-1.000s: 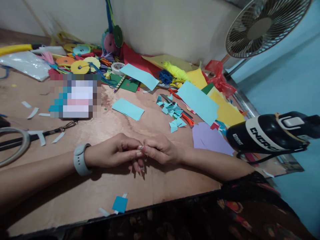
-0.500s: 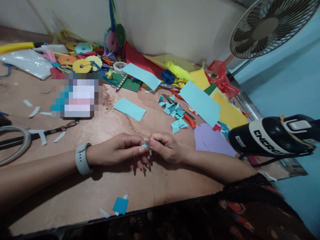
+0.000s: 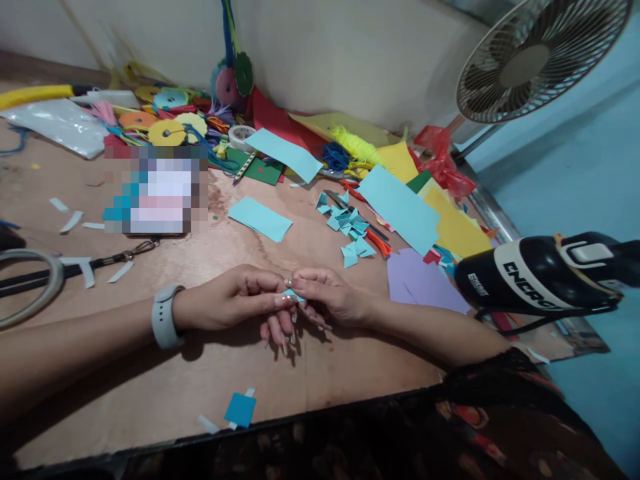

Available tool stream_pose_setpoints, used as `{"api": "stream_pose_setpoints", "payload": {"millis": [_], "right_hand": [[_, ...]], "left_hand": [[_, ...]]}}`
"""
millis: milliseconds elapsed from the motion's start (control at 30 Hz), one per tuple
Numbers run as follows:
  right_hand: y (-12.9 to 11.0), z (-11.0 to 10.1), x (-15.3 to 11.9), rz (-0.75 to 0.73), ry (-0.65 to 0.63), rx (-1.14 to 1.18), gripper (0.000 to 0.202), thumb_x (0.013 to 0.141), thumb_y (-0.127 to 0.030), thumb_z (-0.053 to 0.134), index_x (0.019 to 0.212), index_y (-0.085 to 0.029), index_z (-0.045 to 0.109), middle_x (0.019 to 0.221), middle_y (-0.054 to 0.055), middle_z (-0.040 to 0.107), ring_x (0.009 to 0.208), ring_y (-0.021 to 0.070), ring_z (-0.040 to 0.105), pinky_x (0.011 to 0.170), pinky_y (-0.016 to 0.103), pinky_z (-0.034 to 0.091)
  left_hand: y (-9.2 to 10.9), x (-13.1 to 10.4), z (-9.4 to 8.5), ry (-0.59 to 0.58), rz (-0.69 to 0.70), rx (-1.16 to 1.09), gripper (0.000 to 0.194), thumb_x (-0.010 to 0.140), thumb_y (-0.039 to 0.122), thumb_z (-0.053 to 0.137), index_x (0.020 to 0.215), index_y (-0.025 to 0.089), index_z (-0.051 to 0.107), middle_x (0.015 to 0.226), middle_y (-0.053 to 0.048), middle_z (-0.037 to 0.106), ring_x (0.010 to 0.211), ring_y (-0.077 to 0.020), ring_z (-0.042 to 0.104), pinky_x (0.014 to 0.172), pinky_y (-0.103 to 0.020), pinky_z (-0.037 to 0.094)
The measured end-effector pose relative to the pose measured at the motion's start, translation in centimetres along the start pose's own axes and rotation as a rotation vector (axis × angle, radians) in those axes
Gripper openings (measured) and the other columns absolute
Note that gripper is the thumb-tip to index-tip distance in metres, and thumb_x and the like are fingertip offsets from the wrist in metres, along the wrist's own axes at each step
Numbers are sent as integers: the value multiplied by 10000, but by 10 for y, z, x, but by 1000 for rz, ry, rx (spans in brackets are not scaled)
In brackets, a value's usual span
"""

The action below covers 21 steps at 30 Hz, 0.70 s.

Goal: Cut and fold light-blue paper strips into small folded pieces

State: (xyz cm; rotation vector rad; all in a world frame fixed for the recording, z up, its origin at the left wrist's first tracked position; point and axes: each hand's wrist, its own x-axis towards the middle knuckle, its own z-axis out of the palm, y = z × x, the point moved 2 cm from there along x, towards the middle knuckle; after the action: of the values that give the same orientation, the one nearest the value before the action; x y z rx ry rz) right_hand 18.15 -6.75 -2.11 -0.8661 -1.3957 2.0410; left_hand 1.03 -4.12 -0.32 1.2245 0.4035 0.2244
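Note:
Both hands meet over the front middle of the table, pinching one small piece of light blue paper (image 3: 294,294). My left hand (image 3: 253,298), with a pale watch strap at its wrist, grips the paper's left side between thumb and forefinger. On the other side my right hand (image 3: 330,293) has it pinched the same way. Most of the paper is hidden by fingers, so its folds cannot be made out. Beyond the hands lie a stack of light blue paper strips (image 3: 261,219) and a heap of small folded light blue pieces (image 3: 353,227).
Orange-handled scissors (image 3: 377,241) lie by the heap. A black bottle (image 3: 535,273) stands to the right, near purple paper (image 3: 423,283). A tape roll (image 3: 57,287) and white scraps are at left. Yarn and coloured discs line the back; a blue square (image 3: 241,409) sits near the front edge.
The fingers of my right hand have shifted and its lower fingers now stretch out below. Slightly more of the light blue paper shows between the thumbs.

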Motion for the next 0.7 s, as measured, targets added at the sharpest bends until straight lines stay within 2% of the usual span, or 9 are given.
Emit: {"api": "stream_pose_setpoints", "payload": {"millis": [67,200,267,367,433,533,600,633,700], "right_hand": [[-2,-1,-1,-117,48,-187,396,965,-514,446,726,-198,449,517,-80,454,369,58,376,363,182,305],[-6,-10,-2,-632,110,-882,393,1009,-370,352,666,-204,449,589,-15,479,529,101,440,526,241,375],[-6,-15,0,-785,98,-1100,405,1014,-349,324,649,-212,436,584,-3,475,546,116,432,551,265,365],[-9,-16,1,-752,126,-1061,410,1022,-359,328,661,-207,446,586,-11,468,545,109,430,549,255,363],[-13,-13,2,-613,133,-841,406,1023,-393,360,682,-197,460,597,-24,474,529,90,428,525,227,364],[-14,-5,2,-338,72,-505,409,1012,-466,384,708,-198,443,567,-61,437,455,68,383,447,199,339],[-13,-3,2,-234,63,-435,410,1015,-488,353,725,-206,422,544,-76,405,420,68,358,408,196,315],[-11,-5,2,-243,75,-480,406,1018,-479,337,727,-208,419,548,-72,410,427,72,370,412,198,319],[-9,-10,3,-411,103,-716,392,1018,-431,328,707,-210,421,567,-45,441,477,88,416,462,216,346]], "left_hand": [[-1,0,1,-8,2,13,332,968,390,575,886,96,706,804,-96,773,684,-139,731,632,-191,593],[-2,0,2,6,6,43,343,978,402,549,898,96,681,835,-112,773,707,-154,744,647,-207,604],[-1,-1,1,23,18,72,330,978,394,550,908,97,674,845,-110,773,708,-154,745,658,-212,609],[1,-1,0,34,32,85,317,971,392,564,911,101,675,842,-101,775,711,-155,748,675,-218,614],[2,-1,-1,26,22,59,332,960,412,577,895,102,678,823,-95,774,709,-154,748,669,-213,613],[2,0,-3,32,18,11,356,935,441,610,854,101,676,774,-85,767,675,-148,741,639,-205,606],[1,0,-3,49,22,6,365,926,452,620,846,100,671,765,-86,764,661,-150,737,629,-213,606],[0,0,-3,58,23,15,371,927,458,616,846,100,670,764,-88,762,659,-154,737,631,-221,608],[0,0,-1,61,30,70,374,943,454,591,856,99,670,779,-97,762,668,-160,738,643,-232,613]]}}
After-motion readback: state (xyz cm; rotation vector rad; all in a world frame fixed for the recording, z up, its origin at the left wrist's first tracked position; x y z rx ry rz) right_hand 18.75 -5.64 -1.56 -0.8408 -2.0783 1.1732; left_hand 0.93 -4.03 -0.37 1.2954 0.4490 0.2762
